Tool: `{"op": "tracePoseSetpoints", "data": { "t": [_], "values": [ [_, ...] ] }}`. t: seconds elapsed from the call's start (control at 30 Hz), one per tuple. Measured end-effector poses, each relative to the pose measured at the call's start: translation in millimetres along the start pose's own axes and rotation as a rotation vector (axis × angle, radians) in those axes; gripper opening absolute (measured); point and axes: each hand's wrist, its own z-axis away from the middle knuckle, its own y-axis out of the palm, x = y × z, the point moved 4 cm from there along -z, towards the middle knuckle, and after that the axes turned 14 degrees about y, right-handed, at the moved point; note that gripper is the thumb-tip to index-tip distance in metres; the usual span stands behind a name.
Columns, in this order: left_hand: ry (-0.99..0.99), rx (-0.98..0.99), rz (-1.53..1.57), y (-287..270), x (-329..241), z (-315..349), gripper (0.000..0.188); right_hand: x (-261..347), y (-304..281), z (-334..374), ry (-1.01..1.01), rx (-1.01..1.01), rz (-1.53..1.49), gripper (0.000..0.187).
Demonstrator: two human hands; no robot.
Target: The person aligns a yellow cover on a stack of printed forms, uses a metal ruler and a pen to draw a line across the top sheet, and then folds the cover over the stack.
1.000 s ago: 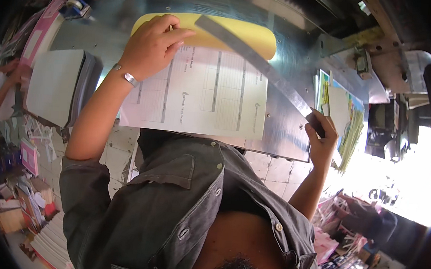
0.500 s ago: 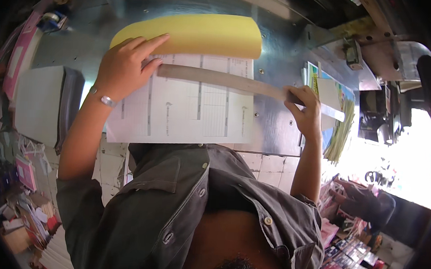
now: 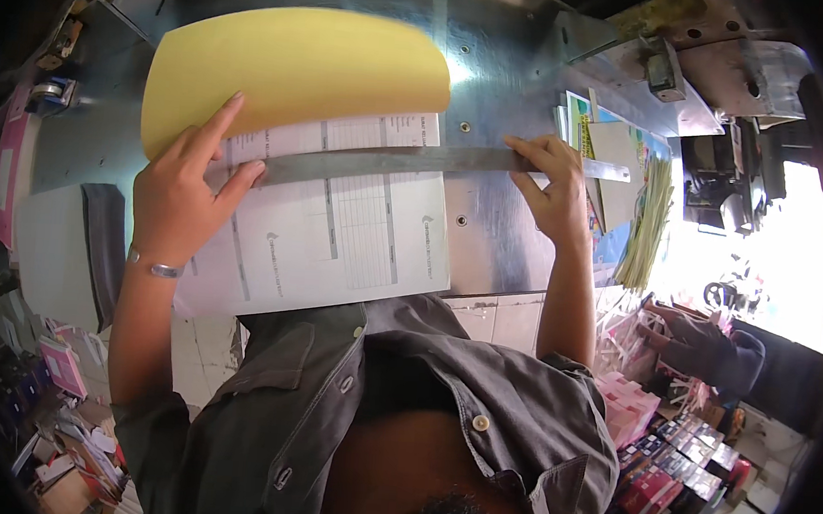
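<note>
A long, flat metal ruler (image 3: pixel 380 161) lies across a stack of white printed forms (image 3: pixel 337 243). My right hand (image 3: pixel 559 186) grips it near its right end, which sticks out past the hand. My left hand (image 3: pixel 185 191) is open over the left side of the stack, its index finger stretched onto a yellow sheet (image 3: pixel 301 62) and its thumb at the ruler's left end. The yellow sheet curves up beyond the ruler, with a strip of printed page showing below it. Part of the ruler's left end is hidden by the thumb.
Everything lies on a metal tabletop (image 3: pixel 492 252) with bolt heads. To the right are colourful printed sheets (image 3: pixel 606 241) and a bundle of pale strips (image 3: pixel 646 224). A white padded board (image 3: pixel 49 244) stands at the left. Farther off, a person (image 3: pixel 707 355) sits low near stacked boxes (image 3: pixel 672 471).
The ruler's left end has come nearer to me, and its right end has risen slightly. The yellow sheet spreads wider and farther left. Both hands keep their places on sheet and ruler.
</note>
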Motion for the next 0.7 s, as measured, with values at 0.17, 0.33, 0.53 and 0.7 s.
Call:
{"op": "tracePoseSetpoints", "data": {
  "t": [0.17,0.33,0.53,0.7],
  "values": [
    [-0.012,0.018,0.034,1.1,-4.6,-0.1,0.074,3.5,3.2,5.0,-0.007,-0.069,0.031,0.046],
    [-0.022,0.035,0.035,0.7,-5.1,1.3,0.075,3.4,3.6,3.5,-0.038,-0.12,0.042,0.046],
    [-0.048,0.042,0.054,-1.1,-4.0,-0.6,0.075,2.1,7.5,0.5,-0.029,-0.135,0.027,0.047],
    [-0.041,0.046,0.051,-0.3,-3.3,-1.7,0.076,6.2,12.8,-1.8,-0.006,-0.115,0.046,0.046]
  ]
}}
